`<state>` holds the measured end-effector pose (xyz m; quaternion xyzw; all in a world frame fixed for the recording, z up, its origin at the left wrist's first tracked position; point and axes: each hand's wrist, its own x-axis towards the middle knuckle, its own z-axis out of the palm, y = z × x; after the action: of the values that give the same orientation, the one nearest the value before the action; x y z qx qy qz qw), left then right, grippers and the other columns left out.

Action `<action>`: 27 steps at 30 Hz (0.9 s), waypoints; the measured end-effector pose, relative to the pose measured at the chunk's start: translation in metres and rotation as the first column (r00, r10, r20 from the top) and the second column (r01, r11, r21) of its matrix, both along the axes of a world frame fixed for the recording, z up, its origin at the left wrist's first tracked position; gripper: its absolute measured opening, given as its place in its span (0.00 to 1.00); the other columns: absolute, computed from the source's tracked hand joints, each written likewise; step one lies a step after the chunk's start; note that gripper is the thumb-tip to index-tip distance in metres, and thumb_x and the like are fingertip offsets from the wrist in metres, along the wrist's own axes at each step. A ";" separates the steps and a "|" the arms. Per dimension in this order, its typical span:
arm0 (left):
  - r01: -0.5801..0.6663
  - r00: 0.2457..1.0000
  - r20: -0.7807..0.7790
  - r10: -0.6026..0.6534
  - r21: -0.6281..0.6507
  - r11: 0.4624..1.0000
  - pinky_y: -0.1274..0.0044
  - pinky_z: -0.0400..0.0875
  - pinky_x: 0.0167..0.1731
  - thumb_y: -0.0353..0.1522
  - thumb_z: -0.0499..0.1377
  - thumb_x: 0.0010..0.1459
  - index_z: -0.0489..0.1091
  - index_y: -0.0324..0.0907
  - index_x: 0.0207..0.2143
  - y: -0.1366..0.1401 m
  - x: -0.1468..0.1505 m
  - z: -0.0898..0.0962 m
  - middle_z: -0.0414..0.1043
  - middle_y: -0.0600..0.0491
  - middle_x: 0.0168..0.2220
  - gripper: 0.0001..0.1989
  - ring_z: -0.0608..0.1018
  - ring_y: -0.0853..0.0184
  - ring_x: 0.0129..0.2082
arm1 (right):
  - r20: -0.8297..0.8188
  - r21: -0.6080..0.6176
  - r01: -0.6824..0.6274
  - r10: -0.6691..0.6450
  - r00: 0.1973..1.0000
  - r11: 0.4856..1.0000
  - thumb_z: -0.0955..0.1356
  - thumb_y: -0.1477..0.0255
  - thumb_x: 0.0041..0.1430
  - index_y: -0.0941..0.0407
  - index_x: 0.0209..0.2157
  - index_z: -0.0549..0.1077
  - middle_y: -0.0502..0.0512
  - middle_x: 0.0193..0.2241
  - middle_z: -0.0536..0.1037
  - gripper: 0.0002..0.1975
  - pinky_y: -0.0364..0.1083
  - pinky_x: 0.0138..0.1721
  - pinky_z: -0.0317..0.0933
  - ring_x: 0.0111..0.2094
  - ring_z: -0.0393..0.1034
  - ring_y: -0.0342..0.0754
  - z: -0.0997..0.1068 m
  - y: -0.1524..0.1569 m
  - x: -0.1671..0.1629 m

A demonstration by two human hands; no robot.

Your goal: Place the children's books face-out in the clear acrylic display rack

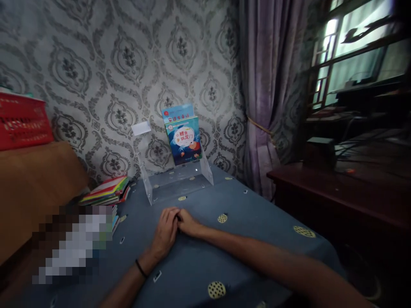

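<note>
My left hand, with a black band on its wrist, rests on the cloth-covered table with its fingers together and bent. Against its fingertips lies my right hand, curled closed. No object shows in either hand, though the inner sides of the fingers are hidden. Beyond them stands a clear acrylic book stand. On its right side a blue picture book with a fish on the cover leans upright, in front of a lighter blue book. A blank white label sits at the stand's upper left.
A stack of colourful books lies at the left, near a brown cardboard box with a red plastic basket on it. Part of the left foreground is pixelated. A purple curtain and a dark red desk are at the right.
</note>
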<state>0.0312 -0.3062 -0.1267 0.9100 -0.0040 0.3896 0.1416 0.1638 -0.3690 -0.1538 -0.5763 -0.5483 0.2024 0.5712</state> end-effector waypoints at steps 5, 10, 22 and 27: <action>0.029 1.000 -0.006 -0.029 0.014 0.999 0.63 0.74 0.52 0.28 0.48 0.69 0.67 0.43 0.54 0.001 -0.010 0.000 0.73 0.45 0.50 0.14 0.75 0.60 0.51 | 0.016 -0.053 -0.007 0.008 1.000 0.999 0.63 0.81 0.42 0.55 0.20 0.70 0.45 0.17 0.70 0.08 0.42 0.26 0.60 0.21 0.64 0.44 0.007 -0.003 -0.002; 0.034 0.999 -0.040 -0.034 -0.002 0.999 0.62 0.72 0.54 0.29 0.47 0.70 0.67 0.43 0.53 0.002 -0.014 0.001 0.72 0.45 0.51 0.14 0.74 0.60 0.53 | 0.011 -0.072 -0.048 0.049 0.999 0.996 0.64 0.76 0.49 0.55 0.20 0.69 0.45 0.16 0.70 0.07 0.41 0.24 0.60 0.19 0.64 0.43 0.011 -0.005 -0.002; 0.014 0.982 -0.187 -0.008 0.032 0.999 0.66 0.68 0.59 0.27 0.48 0.68 0.66 0.39 0.50 0.006 -0.017 0.008 0.71 0.42 0.53 0.12 0.72 0.60 0.56 | -0.015 -0.106 -0.148 0.147 0.989 0.983 0.68 0.61 0.48 0.52 0.19 0.67 0.46 0.15 0.69 0.12 0.44 0.22 0.57 0.18 0.61 0.44 0.011 -0.005 0.006; -0.035 0.967 -0.247 0.063 0.114 0.993 0.66 0.68 0.57 0.28 0.49 0.68 0.67 0.39 0.50 0.010 -0.019 0.012 0.71 0.42 0.54 0.12 0.72 0.60 0.56 | 0.020 -0.134 -0.126 0.129 0.991 0.983 0.70 0.55 0.51 0.54 0.21 0.70 0.49 0.16 0.72 0.17 0.44 0.22 0.59 0.18 0.63 0.44 0.017 -0.009 0.001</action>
<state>0.0120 -0.2958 -0.1144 0.9581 0.0152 0.2741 0.0815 0.1644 -0.3781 -0.1372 -0.5794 -0.5776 0.2662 0.5097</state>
